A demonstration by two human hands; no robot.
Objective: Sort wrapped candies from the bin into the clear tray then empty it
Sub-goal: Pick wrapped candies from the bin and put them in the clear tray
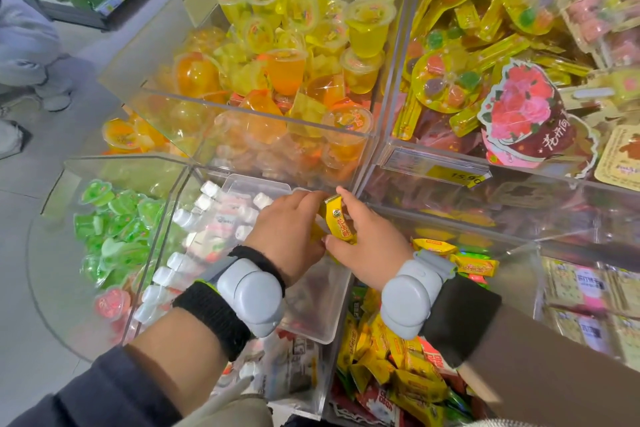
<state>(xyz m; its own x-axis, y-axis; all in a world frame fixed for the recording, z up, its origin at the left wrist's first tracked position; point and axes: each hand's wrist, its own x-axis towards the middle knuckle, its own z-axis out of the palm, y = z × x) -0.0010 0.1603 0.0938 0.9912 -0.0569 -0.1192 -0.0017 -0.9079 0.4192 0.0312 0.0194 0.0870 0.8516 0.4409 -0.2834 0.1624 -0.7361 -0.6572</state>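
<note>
Seemingly shop floor [20, 204] (grey), clear bins [242, 107].

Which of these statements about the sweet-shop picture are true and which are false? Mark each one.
1. The right hand holds a yellow wrapped candy. True.
2. The clear tray sits in the green jelly bin. False: it rests over the bin of white-capped pouches.
3. The left hand is beside the candy. True.
4. The jelly cups behind the hands are blue. False: they are yellow and orange.
</note>
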